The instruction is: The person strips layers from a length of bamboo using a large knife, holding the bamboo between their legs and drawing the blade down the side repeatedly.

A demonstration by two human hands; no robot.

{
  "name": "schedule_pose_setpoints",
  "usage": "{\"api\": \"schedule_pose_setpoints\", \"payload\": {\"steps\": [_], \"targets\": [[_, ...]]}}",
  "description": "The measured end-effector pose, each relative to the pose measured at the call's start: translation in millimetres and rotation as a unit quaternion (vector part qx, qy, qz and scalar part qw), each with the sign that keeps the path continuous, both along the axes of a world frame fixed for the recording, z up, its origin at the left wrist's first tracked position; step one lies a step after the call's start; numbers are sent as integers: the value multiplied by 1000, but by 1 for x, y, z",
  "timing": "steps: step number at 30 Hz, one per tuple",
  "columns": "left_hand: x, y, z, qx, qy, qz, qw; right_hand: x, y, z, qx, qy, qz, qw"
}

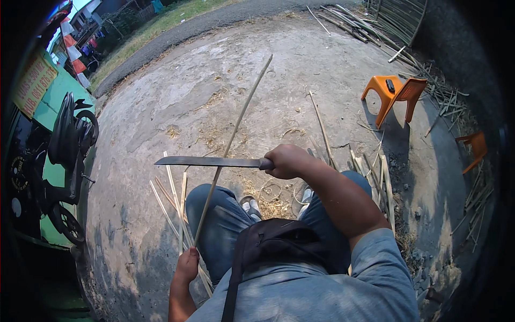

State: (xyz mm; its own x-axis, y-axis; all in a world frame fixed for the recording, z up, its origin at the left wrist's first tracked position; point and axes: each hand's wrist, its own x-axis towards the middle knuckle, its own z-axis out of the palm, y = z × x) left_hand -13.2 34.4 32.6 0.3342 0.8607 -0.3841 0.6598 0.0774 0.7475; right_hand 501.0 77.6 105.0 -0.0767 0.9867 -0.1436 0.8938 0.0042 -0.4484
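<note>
My right hand [288, 161] is closed round the handle of a machete [214, 161], held level with its long blade pointing left. The blade crosses a long, thin bamboo strip [238, 121]; whether it touches the strip I cannot tell. At my left side, my left hand [188, 264] is wrapped round the strip's lower end. From there the strip slants up past my left knee and away over the ground. More split bamboo strips [170, 206] lie beside my left leg, partly hidden by it. Another bundle of split bamboo [385, 185] is by my right leg.
Pale shavings [276, 208] litter the concrete between my feet. To the right stands an orange plastic chair [394, 94] with a small dark object on its seat. A motorcycle [67, 166] is parked at the left. Bamboo poles [354, 27] lie at the far right.
</note>
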Motion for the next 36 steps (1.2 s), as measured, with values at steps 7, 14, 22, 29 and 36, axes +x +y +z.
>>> {"api": "schedule_pose_setpoints", "payload": {"steps": [7, 14, 22, 29, 36], "targets": [[5, -4, 5, 39, 40, -13, 998, -15, 3, 6, 23, -41, 49, 998], [5, 3, 5, 28, 30, -14, 999, 39, 12, -6, -12, 107, -134, 985], [4, 4, 7, 9, 36, -22, 999, -8, -3, -1, -25, 23, 52, 998], [4, 4, -9, 40, -12, -20, 999, 10, 5, -2, 16, 31, 31, 999], [4, 6, 1, -20, -23, -2, 1000, 41, 9, -14, 6, 120, -105, 987]]}}
